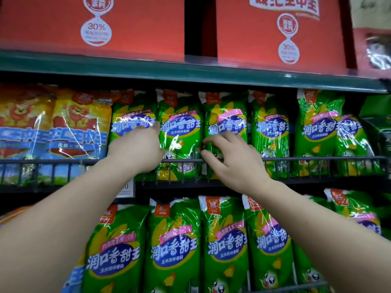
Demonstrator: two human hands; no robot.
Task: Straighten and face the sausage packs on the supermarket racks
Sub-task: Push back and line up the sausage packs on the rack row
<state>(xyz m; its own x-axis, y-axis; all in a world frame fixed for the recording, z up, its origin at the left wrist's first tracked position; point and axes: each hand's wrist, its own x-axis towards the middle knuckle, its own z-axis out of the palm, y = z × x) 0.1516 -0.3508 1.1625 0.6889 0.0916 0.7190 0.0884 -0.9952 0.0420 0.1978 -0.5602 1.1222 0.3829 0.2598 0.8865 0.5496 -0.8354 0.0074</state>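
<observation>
Red cartons (pixel 93 26) fill the top shelf above you. Middle rack: green sausage packs (pixel 270 127) stand upright in a row behind a black wire rail (pixel 317 159), yellow packs (pixel 80 123) to their left. Your left hand (pixel 137 151) lies against one green pack (pixel 179 132), fingers hidden, grasp not determinable. Your right hand (pixel 234 159) is spread loosely, fingertips touching the neighbouring pack (pixel 226 123).

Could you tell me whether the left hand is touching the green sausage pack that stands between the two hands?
Touching. In the head view, the left hand lies against the left edge of the green pack, fingertips overlapping its wrapper with no gap.
</observation>
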